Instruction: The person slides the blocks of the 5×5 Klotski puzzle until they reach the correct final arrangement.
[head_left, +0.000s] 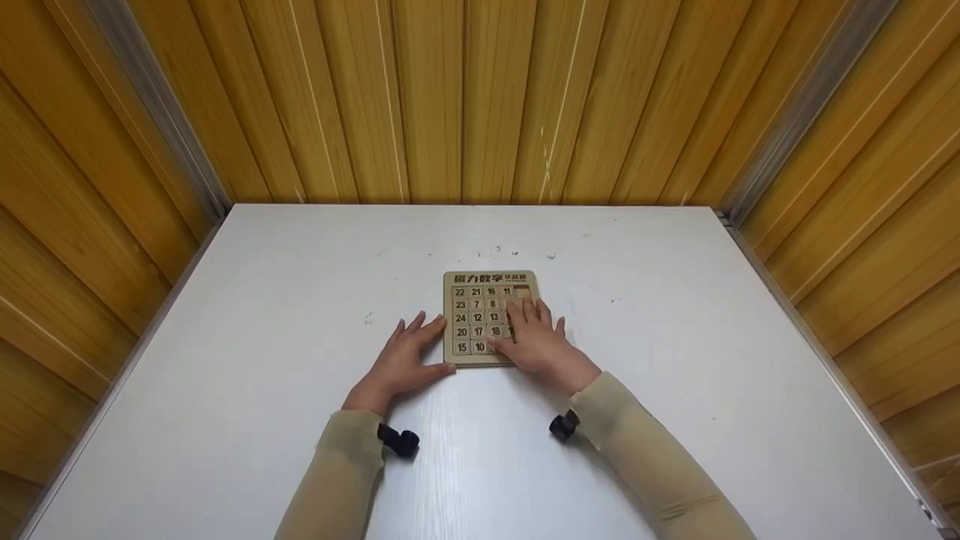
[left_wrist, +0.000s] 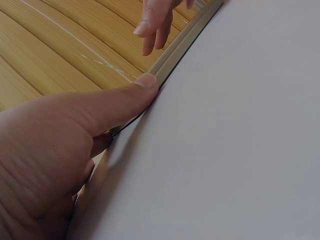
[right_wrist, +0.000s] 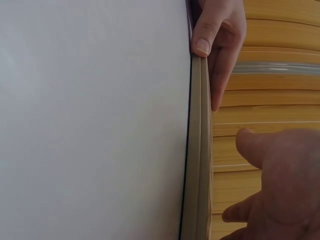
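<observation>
A wooden sliding number puzzle lies flat on the white table, its numbered tiles in rows under a dark printed heading. One slot at its top right holds no tile. My left hand holds the puzzle's near left corner, thumb against the front edge and forefinger along the left side. Over the right-hand tiles spreads my right hand, fingers extended, hiding several numbers. In the right wrist view, the right thumb hovers above the puzzle's edge. Whether the right fingertips touch tiles is hidden.
The white table reaches a wood-patterned wall at the back, with similar walls on both sides. Metal posts stand at the corners. Small dark marks dot the tabletop behind the puzzle. A black wrist camera sits on each sleeve.
</observation>
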